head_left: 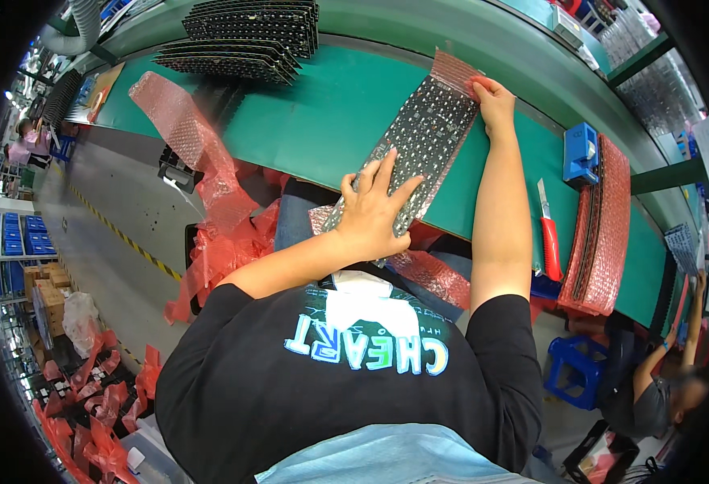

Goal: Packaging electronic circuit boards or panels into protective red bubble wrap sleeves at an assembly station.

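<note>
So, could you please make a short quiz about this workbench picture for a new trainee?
1. True or false: the left hand lies flat on the near end of the panel in bubble wrap.
2. What does the right hand hold? A) the red-handled knife B) the far end of the wrap C) the blue box
3. Fill in: the pile of wrapped panels lies on the ____ table, to the person's right.

Key:
1. True.
2. B. The knife lies alone on the table, between the right arm and the pile.
3. Green.
</note>
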Demonstrator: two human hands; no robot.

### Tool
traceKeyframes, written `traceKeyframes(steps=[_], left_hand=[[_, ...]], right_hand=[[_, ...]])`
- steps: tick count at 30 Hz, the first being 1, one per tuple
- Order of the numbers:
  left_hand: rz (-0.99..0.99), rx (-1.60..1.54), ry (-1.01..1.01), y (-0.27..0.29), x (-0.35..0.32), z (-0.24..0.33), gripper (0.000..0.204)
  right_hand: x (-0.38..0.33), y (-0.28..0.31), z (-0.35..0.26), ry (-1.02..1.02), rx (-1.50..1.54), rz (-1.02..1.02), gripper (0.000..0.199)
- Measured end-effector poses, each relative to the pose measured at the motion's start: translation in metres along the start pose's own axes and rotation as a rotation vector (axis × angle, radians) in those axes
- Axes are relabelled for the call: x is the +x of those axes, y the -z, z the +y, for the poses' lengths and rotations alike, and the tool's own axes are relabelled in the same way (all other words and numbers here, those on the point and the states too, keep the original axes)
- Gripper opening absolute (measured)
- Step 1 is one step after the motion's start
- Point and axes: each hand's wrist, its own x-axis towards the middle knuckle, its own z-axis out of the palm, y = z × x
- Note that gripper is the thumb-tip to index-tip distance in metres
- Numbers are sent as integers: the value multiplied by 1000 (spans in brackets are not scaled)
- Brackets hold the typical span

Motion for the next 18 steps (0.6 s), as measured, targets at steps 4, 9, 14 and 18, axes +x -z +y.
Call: traceKeyframes(steps=[4,9,14,18], left_hand=[[26,-10,-2,1,2,2,85],[33,25,-4,-8,2,2,83],[34,33,8,-12,2,3,79],[26,21,28,-12,2,6,77]], right_hand=[[-2,-1,-1,12,-12,12,15],[-3,-2,-5,-7,8,10,15],[-2,0,-6,-19,11,5,16],[-4,-2,-8,-17,14,24,16]])
